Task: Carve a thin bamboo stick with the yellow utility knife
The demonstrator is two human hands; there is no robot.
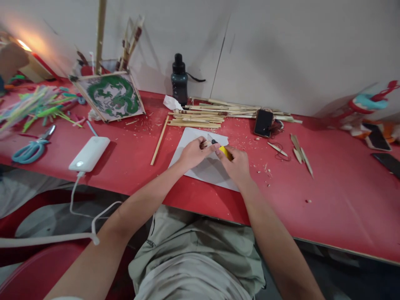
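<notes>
My right hand (236,163) is wrapped round a yellow utility knife (225,153), its blade pointing up and left. Close beside it, my left hand (196,151) pinches a short pale wooden stick (204,144); the fingers cover most of it. The blade is near the stick, but whether they touch I cannot tell. Both hands are above a white sheet of paper (184,160) on the red table. A long thin bamboo stick (160,139) lies left of the paper, and a pile of bamboo sticks (200,118) lies behind it.
A dark bottle (179,81) stands against the wall. A phone (263,123) and carved wooden pieces (301,154) lie to the right. On the left are a white power bank (89,154) with a cable, blue scissors (33,149) and a dragon picture frame (109,96). Shavings are scattered about.
</notes>
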